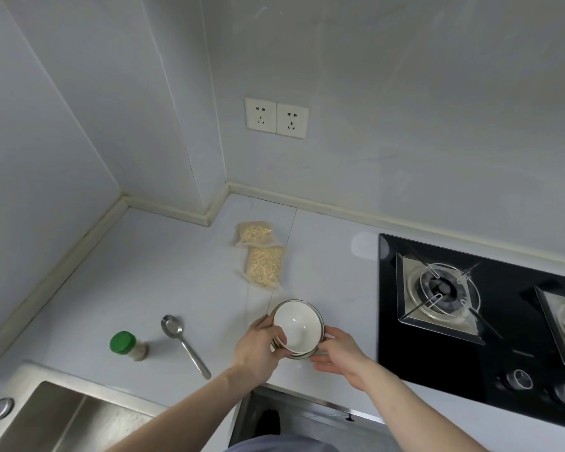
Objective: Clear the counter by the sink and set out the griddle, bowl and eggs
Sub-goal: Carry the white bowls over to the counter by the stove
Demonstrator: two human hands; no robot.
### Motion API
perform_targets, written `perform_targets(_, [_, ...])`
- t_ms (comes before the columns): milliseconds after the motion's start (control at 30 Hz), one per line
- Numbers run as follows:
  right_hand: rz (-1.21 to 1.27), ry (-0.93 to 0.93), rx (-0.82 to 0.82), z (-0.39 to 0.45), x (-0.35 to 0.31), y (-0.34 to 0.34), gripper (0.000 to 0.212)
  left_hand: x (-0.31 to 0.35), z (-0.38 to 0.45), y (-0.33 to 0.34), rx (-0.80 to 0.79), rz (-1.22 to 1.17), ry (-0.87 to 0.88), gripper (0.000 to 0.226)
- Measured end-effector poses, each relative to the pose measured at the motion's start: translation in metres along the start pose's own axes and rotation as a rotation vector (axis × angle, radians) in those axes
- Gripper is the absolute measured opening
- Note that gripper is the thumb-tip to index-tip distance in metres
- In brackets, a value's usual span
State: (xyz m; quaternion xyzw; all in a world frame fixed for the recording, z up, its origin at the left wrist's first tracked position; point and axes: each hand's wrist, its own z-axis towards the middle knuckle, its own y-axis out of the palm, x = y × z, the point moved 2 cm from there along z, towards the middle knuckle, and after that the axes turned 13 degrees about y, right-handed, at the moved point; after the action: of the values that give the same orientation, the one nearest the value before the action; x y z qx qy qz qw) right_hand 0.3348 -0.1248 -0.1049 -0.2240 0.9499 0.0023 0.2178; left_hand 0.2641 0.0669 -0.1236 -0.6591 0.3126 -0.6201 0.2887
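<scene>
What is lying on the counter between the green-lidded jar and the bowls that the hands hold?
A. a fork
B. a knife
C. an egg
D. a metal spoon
D: a metal spoon lies bowl-up on the counter, right of the green-lidded jar and left of the stacked bowls.

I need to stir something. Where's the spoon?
In the head view the spoon lies on the counter left of the bowls, between them and the green-capped jar.
</scene>
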Motion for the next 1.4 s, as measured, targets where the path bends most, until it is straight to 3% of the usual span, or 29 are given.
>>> perform_targets(100, [-0.022,-0.015,-0.001,0.0,-0.001,0.001,0.045,-0.007,-0.003,0.004,-0.029,-0.019,0.009,0.028])
perform_targets(200, [-0.036,-0.019,0.002,0.003,-0.001,0.002,0.045,-0.009,-0.004,-0.002,0.007,-0.19,-0.05,0.051])
perform_targets(367, [-0.053,-0.02,0.018,0.004,-0.005,0.004,0.04,-0.014,0.009,-0.009,0.068,-0.644,-0.402,0.077])
perform_targets(433, [-0.066,-0.019,0.019,0.005,-0.008,0.007,0.042,-0.01,0.016,-0.011,0.03,-0.886,-0.559,0.074])
perform_targets(500, [-0.068,-0.016,0.013,0.006,-0.009,0.012,0.047,-0.006,0.02,-0.012,-0.013,-0.989,-0.604,0.054])
perform_targets(700, [0.03,0.003,-0.021,-0.008,-0.004,0.02,0.051,0.008,0.016,-0.012,-0.009,-0.947,-0.564,0.031])
perform_targets(900, [0.083,-0.035,-0.027,-0.039,0.028,0.002,0.049,0.034,-0.012,-0.003,0.011,-0.987,-0.511,0.037])
perform_targets(1000, [0.123,-0.079,-0.004,-0.06,0.048,-0.017,0.047,0.058,-0.018,0.001,-0.02,-0.953,-0.476,0.028])
perform_targets(1233, [0.243,-0.168,0.167,-0.117,0.087,-0.085,0.044,0.158,-0.003,0.006,-0.173,-0.75,-0.304,0.033])
perform_targets(1400, [0.332,-0.245,0.261,-0.166,0.125,-0.168,0.041,0.256,0.009,0.045,-0.249,-0.697,-0.16,0.022])
